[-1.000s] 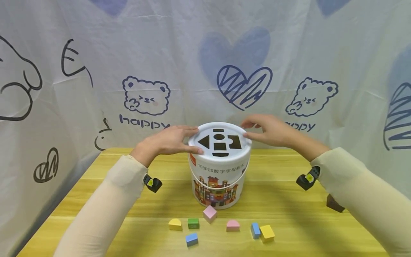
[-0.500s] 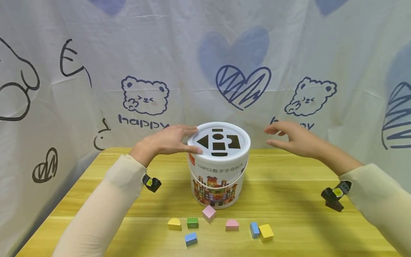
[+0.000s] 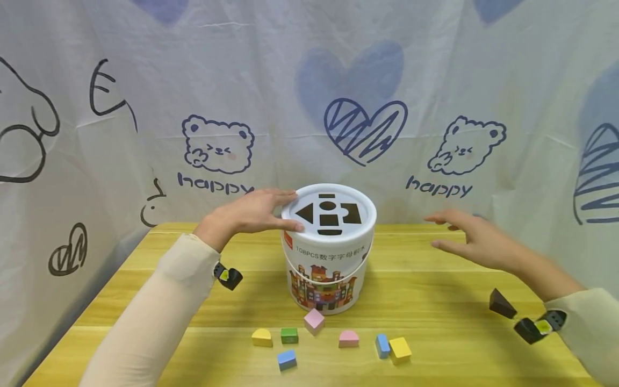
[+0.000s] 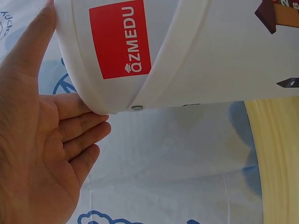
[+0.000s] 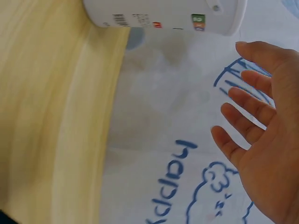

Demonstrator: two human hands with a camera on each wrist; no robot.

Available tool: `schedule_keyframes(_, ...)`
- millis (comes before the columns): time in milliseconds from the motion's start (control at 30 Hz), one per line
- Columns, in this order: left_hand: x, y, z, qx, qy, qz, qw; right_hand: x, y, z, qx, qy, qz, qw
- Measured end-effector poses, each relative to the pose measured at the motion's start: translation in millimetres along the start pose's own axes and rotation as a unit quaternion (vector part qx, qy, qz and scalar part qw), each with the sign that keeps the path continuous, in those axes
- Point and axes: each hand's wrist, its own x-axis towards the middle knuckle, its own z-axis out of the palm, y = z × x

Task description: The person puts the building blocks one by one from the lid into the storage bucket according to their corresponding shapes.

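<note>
A white lidded bucket [image 3: 324, 269] stands upright on the table, printed with a colourful block castle. Its white lid [image 3: 355, 231] has several dark shaped cut-outs, among them a triangle, a circle and a square. My left hand [image 3: 249, 212] rests on the lid's left edge, thumb on the near side and fingers on the far side. In the left wrist view those fingers [image 4: 84, 128] look nearly straight against the rim. To the right of the bucket, my right hand [image 3: 481, 242] hovers above the table, holding nothing, its fingers [image 5: 252, 102] spread and relaxed.
In front of the bucket lie small blocks: a pink one [image 3: 314, 321], a green one [image 3: 289, 336], a yellow half-round [image 3: 261, 337], a pink half-round [image 3: 348, 338], blue ones [image 3: 287, 360] and a yellow one [image 3: 400, 350]. A dark brown wedge [image 3: 502, 303] lies at right. A printed curtain [image 3: 309, 107] hangs behind.
My right hand has left the lid's right edge and moved rightward, lower and toward me. The left hand stays on the lid, and the bucket and blocks have not moved.
</note>
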Motion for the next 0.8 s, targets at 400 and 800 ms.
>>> schedule_keyframes(400,-1.1,1.1,-0.6,0.003,0.000,0.001,1.0000,-60.5,35,27,0.012,0.002,0.038,0.9992)
schedule_keyframes(800,0.7,-1.3,-0.3,0.007,-0.003,0.003,1.0000,-116.0,77,61,0.038,-0.024,0.073,0.9963)
